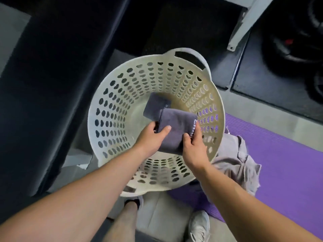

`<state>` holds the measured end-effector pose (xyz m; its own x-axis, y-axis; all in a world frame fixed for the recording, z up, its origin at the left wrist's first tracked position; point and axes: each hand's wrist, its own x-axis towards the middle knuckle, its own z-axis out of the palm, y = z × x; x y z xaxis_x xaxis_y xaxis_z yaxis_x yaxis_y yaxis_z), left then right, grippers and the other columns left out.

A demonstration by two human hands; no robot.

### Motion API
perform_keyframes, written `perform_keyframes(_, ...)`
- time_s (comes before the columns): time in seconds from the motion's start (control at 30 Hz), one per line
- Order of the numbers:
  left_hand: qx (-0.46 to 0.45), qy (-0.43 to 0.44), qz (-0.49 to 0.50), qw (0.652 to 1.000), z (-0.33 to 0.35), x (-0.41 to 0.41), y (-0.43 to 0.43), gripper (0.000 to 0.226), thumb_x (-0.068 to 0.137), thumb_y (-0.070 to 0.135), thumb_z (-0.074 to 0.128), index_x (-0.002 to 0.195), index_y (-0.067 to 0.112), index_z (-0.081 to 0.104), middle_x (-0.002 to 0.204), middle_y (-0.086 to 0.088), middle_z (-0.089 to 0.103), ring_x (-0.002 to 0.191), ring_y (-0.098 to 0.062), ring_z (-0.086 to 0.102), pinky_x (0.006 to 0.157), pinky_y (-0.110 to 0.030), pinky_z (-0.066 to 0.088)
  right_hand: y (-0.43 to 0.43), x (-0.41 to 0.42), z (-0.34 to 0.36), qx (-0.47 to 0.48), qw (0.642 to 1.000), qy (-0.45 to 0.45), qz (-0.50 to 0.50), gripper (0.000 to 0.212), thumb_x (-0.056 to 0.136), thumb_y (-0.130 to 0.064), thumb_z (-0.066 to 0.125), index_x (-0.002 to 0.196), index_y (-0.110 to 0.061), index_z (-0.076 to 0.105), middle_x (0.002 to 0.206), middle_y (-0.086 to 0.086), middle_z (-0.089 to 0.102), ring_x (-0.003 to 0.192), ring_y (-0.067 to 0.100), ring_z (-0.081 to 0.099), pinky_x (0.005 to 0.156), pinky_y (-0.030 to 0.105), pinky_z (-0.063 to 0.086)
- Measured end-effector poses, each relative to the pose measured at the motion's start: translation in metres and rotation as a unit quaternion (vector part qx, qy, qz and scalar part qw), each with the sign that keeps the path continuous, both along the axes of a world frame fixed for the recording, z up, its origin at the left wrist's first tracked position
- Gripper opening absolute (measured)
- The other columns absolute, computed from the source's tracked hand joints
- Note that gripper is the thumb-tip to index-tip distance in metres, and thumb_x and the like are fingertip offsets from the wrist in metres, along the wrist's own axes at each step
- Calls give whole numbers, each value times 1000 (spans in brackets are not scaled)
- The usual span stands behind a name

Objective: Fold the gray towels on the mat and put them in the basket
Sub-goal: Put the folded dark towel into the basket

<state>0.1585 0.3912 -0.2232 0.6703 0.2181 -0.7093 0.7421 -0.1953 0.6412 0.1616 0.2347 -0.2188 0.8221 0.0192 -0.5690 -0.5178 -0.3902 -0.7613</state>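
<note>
both hands over the basket (pixel 94 109) now: left hand (pixel 152 137) pinching the near-left edge of the folded gray towel (pixel 176 126), right hand (pixel 194 147) gripping its right edge, the two close together on it. the towel hangs inside the basket, overlapping a second folded towel (pixel 155 105) lying on the floor of it. looks like the placing step; next move, i'd say, is to lower it flat and let go. plenty of room inside that wide rim. a crumpled gray heap (pixel 234 161) sits on the purple mat (pixel 283 154), right against the basket's right wall, so more folding to come.
</note>
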Motion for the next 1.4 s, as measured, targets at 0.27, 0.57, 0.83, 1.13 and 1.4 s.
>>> perform_keyframes(0.27,-23,39,-76,996,-135,53,8,29,99,36,62,122,19,60,113,4,68,108,-15,63,92,-29,46,34,28,-132,-69,983,38,-164,54,103,-11,40,155,-25,31,142,-5,51,128,12,49,115,32,36)
perform_keyframes(0.57,37,-8,-141,989,-215,90,-3,35,99,29,60,127,8,61,124,-11,68,115,-25,62,94,-31,47,40,66,-221,-129,960,78,-236,50,103,-19,43,152,-21,37,144,5,55,130,26,53,113,43,40)
perform_keyframes(0.83,120,-41,-248,960,-232,93,18,45,94,24,64,136,14,52,133,-8,61,121,-27,57,92,-28,43,38,74,-250,-126,969,65,-205,50,107,-21,38,156,-21,29,155,6,41,138,21,41,108,30,32)
perform_keyframes(1.13,305,-123,-426,843,-258,108,35,75,88,48,65,155,36,35,147,-8,35,135,-32,35,111,-43,32,32,64,-260,-185,982,-16,-37,67,105,-38,42,160,-39,4,164,1,27,149,21,29,117,38,28)
perform_keyframes(1.4,350,-94,-461,810,-267,101,33,83,89,57,58,159,40,18,167,-15,-8,154,-35,-6,120,-58,9,28,52,-277,-175,984,21,11,89,92,-36,59,160,-40,1,163,7,25,152,26,21,121,51,27)
